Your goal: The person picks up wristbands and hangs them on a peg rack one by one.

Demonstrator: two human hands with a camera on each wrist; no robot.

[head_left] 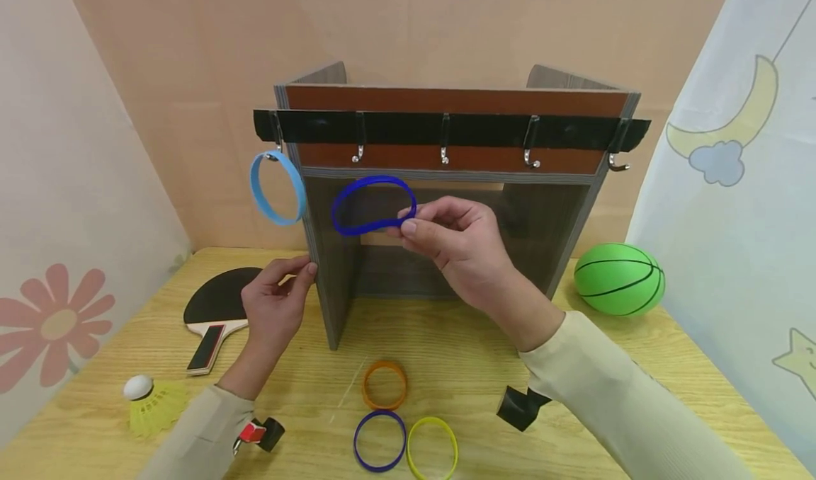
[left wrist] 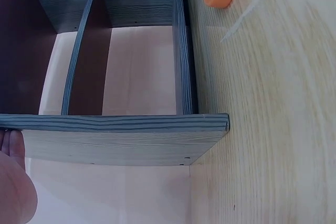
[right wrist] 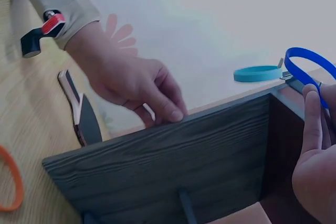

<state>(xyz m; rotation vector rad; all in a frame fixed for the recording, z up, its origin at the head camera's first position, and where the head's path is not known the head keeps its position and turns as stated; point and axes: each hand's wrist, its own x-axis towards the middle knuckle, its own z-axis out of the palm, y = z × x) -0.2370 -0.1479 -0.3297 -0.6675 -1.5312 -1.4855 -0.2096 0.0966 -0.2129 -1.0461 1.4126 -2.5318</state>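
Note:
My right hand (head_left: 462,246) pinches a dark blue silicone wristband (head_left: 374,206) between thumb and fingers, holding it up in front of the wooden rack (head_left: 455,99), below its second hook (head_left: 359,153) from the left. The band is bent where it is pinched. A light blue wristband (head_left: 278,188) hangs from the leftmost hook (head_left: 274,156). My left hand (head_left: 278,299) holds the front edge of the rack's left side panel (head_left: 326,282), thumb on the edge and fingers at its outer face. In the right wrist view, the blue band (right wrist: 300,59) overlaps the hook end of the rack.
Orange (head_left: 384,386), dark blue (head_left: 380,441) and yellow (head_left: 433,448) wristbands lie on the table before the rack. At left are a table tennis paddle (head_left: 217,299) and a shuttlecock (head_left: 153,403). A green ball (head_left: 620,280) sits at right. More hooks (head_left: 444,156) line the black strip.

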